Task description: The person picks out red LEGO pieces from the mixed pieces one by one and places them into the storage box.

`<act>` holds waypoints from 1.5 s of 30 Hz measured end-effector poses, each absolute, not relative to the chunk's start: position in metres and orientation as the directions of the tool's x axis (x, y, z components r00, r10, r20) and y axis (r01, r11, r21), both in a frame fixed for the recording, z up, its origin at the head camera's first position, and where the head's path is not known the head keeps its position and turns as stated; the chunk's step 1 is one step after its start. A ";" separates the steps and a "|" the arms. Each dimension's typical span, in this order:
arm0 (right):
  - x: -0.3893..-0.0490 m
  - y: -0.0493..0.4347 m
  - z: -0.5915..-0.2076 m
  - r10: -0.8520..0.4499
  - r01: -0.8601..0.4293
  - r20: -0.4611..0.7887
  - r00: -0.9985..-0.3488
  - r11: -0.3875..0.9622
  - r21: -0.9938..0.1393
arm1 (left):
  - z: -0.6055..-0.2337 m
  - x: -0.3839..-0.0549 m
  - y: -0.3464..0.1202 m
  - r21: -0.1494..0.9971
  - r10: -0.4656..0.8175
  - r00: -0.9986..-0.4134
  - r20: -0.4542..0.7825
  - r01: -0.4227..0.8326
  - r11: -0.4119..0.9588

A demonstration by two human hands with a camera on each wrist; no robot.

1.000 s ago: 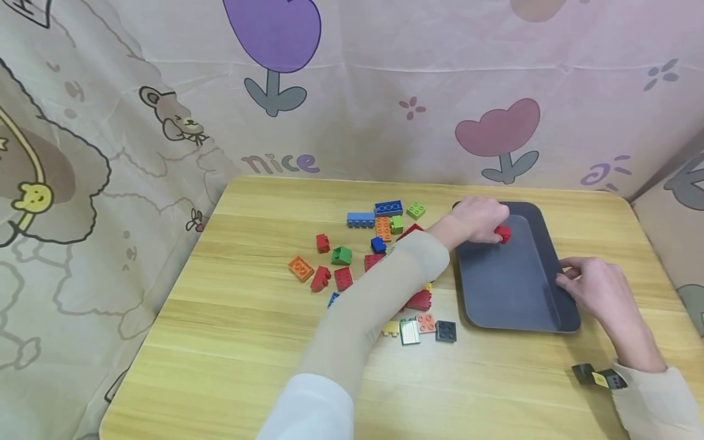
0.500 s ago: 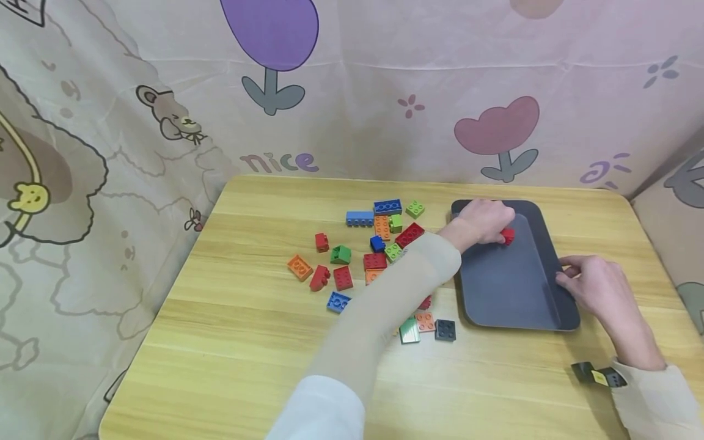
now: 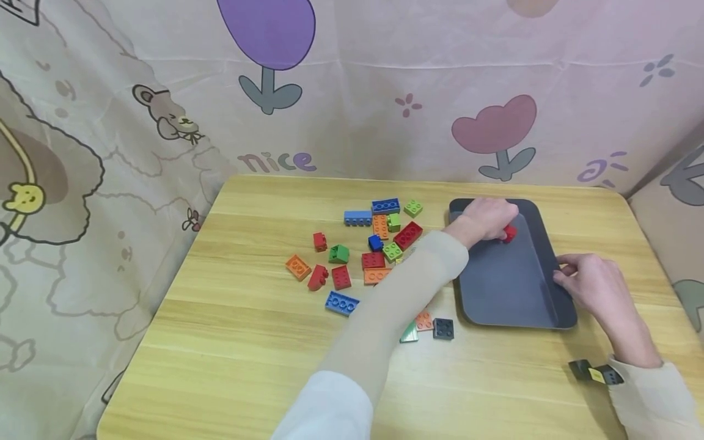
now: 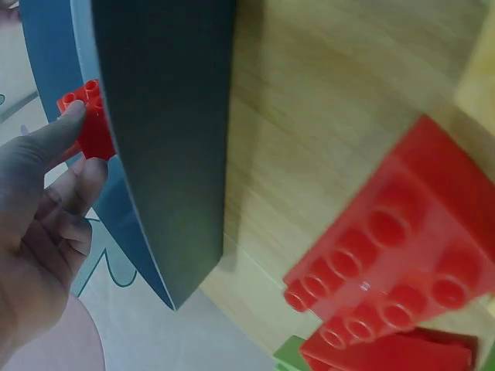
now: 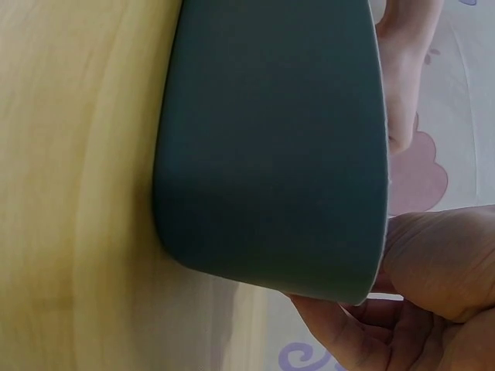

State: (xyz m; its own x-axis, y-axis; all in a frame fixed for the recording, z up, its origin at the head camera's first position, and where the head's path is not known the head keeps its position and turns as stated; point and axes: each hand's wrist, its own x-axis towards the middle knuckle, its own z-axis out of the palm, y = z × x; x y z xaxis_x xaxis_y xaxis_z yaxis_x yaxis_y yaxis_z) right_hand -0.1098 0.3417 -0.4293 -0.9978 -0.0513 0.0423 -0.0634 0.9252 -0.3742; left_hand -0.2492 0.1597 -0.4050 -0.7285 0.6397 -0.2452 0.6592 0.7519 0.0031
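My left hand (image 3: 488, 219) reaches over the far left side of a dark grey rectangular tray (image 3: 508, 287). Between its thumb and fingers it pinches a small red toy brick (image 3: 510, 233), held inside the tray near the far end. In the left wrist view the studs of this red brick (image 4: 91, 124) show beside the thumb; whether it touches the tray floor I cannot tell. My right hand (image 3: 596, 284) grips the tray's right rim; in the right wrist view, thumb and fingers lie on either side of the tray wall (image 5: 271, 154).
Several loose bricks lie left of the tray, among them a blue one (image 3: 342, 303), a green one (image 3: 338, 254), an orange one (image 3: 298, 267) and a black one (image 3: 443, 329). My left forearm (image 3: 385, 330) crosses over part of the pile. A patterned cloth (image 3: 352, 110) hangs behind the table.
My left hand has shifted slightly right with the red brick, which is now turned a little. The forearm moved right too, uncovering more bricks. My right hand stays on the rim.
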 end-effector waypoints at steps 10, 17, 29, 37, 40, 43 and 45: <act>-0.110 0.341 -0.431 -0.056 -0.070 0.048 -0.997 0.928 -0.367 | -0.409 -0.253 0.172 0.024 0.625 -0.740 -0.248 0.640 0.768; -0.110 0.341 -0.430 -0.062 -0.081 0.063 -0.996 0.928 -0.365 | -0.409 -0.259 0.178 0.055 0.605 -0.757 -0.246 0.612 0.789; -0.110 0.342 -0.431 -0.074 -0.093 0.066 -0.995 0.929 -0.358 | -0.406 -0.261 0.179 0.079 0.611 -0.750 -0.254 0.613 0.786; -0.110 0.341 -0.431 -0.078 -0.101 0.078 -0.994 0.927 -0.360 | -0.399 -0.267 0.170 0.129 0.626 -0.733 -0.265 0.617 0.777; -0.111 0.340 -0.431 -0.081 -0.101 0.072 -0.994 0.926 -0.362 | -0.397 -0.270 0.163 0.133 0.640 -0.730 -0.241 0.628 0.767; -0.111 0.341 -0.431 -0.078 -0.097 0.064 -0.995 0.926 -0.365 | -0.393 -0.273 0.157 0.121 0.659 -0.721 -0.215 0.650 0.750; -0.111 0.342 -0.430 -0.077 -0.095 0.064 -0.995 0.927 -0.363 | -0.389 -0.275 0.152 0.102 0.671 -0.715 -0.195 0.666 0.739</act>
State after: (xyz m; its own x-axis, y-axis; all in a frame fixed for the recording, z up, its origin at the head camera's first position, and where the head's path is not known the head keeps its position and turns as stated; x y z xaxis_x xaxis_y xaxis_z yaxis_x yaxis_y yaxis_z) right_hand -0.1107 0.3419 -0.4304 -0.9950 -0.0766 0.0639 -0.0947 0.9271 -0.3626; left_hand -0.2746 0.1519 -0.3889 -0.7153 0.6709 -0.1954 0.6656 0.7393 0.1017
